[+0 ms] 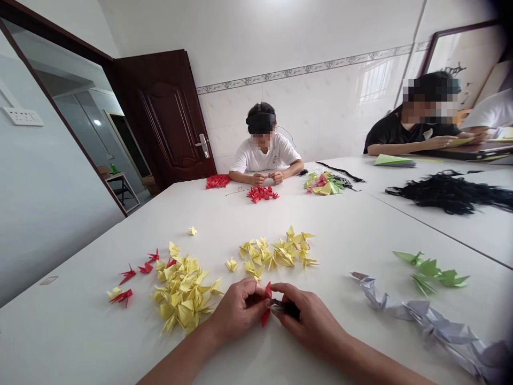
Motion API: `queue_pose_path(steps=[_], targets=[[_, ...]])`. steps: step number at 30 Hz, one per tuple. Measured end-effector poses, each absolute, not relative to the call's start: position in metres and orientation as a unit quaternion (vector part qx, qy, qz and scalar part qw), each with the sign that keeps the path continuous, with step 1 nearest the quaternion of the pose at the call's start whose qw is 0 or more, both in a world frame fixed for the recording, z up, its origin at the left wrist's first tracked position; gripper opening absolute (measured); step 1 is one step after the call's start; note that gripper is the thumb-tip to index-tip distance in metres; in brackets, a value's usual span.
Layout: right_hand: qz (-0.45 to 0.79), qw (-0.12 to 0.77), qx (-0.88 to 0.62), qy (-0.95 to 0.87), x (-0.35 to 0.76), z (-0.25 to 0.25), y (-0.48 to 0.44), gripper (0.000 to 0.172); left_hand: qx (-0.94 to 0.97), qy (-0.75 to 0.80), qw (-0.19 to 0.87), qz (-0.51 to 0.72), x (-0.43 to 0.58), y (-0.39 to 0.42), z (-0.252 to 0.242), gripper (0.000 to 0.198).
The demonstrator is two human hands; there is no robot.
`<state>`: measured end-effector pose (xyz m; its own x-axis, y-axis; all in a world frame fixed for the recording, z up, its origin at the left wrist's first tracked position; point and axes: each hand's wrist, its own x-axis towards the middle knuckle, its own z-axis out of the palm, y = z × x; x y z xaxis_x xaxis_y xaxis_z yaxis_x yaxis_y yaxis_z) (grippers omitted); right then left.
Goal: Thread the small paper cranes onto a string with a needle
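Left hand (236, 310) and right hand (306, 321) together over a red folded-paper piece (265, 319), fingers (280, 293) clamped on it, just right of the heap of pale-yellow origami cranes (184, 294). Small red paper cranes (127, 275) lie left of that heap.

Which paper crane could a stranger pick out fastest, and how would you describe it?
On the white table, look left of the person's left hand for the big heap of yellow paper cranes. Just beyond it sits a single small yellow paper crane, well apart from every other crane.
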<state>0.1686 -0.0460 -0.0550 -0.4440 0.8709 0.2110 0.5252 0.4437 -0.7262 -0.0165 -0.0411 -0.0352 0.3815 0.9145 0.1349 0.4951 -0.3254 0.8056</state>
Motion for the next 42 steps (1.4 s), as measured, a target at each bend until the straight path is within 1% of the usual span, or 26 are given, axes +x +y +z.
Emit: queue_pose_path(steps=[8, 15, 22, 26, 33, 38, 42], targets=[[0.303, 0.299, -0.433, -0.795, 0.1677, -0.0525, -0.0454, 0.041, 0.756, 0.463, 0.353, 0.301, -0.0179, -0.0399, -0.0357, 0.023], [0.305, 0.289, -0.438, -0.795, 0.1677, -0.0528, -0.0464, 0.045, 0.755, 0.469, 0.352, 0.295, -0.0179, -0.0405, -0.0349, 0.023], [0.304, 0.292, -0.437, -0.795, 0.1673, -0.0553, -0.0451, 0.041, 0.754, 0.471, 0.344, 0.301, -0.0173, -0.0411, -0.0340, 0.020], [0.302, 0.289, -0.439, -0.795, 0.1669, -0.0549, -0.0448, 0.041, 0.754, 0.472, 0.348, 0.297, -0.0176, -0.0422, -0.0336, 0.021], [0.298, 0.320, -0.435, -0.787, 0.1664, -0.0554, -0.0453, 0.039, 0.750, 0.471, 0.351, 0.305, -0.0191, -0.0382, -0.0349, 0.026], [0.315, 0.361, -0.441, -0.759, 0.1697, -0.0485, -0.0497, 0.035, 0.765, 0.460, 0.337, 0.299, -0.0197, -0.0405, -0.0312, 0.022], [0.325, 0.376, -0.453, -0.740, 0.1719, -0.0468, -0.0481, 0.031, 0.753, 0.459, 0.356, 0.309, -0.0196, -0.0394, -0.0338, 0.022]])
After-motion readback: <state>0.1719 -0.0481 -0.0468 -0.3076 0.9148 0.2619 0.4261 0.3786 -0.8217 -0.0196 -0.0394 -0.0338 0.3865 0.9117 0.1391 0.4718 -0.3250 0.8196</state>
